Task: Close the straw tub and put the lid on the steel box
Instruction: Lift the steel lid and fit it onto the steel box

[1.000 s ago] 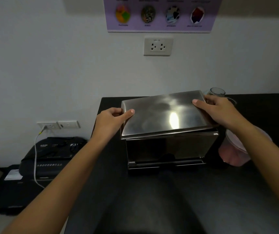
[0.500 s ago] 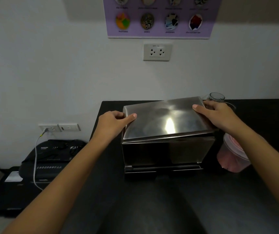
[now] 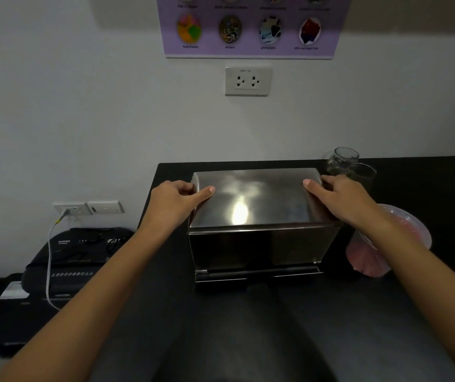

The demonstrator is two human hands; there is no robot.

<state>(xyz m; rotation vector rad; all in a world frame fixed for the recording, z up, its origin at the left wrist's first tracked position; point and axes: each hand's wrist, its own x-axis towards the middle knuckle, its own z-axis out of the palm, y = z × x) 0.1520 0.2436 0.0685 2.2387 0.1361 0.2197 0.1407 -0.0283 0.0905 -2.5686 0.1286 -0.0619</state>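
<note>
A shiny steel lid point(image 3: 254, 197) lies flat on top of the steel box point(image 3: 259, 249), which stands on the black counter point(image 3: 248, 326). My left hand point(image 3: 176, 202) grips the lid's left edge, thumb on top. My right hand point(image 3: 342, 199) grips its right edge the same way. To the right of the box, partly behind my right forearm, stands the clear straw tub point(image 3: 383, 244) with pink straws inside and its lid on.
Two clear glass jars point(image 3: 345, 164) stand behind the box's right corner by the wall. A black machine point(image 3: 77, 252) with a white cable sits low at the left, beside the counter's left edge. A wall socket point(image 3: 247, 81) is above the box.
The lid was tilted, with its front edge raised off the box; both hands have lowered it flat onto the box.
</note>
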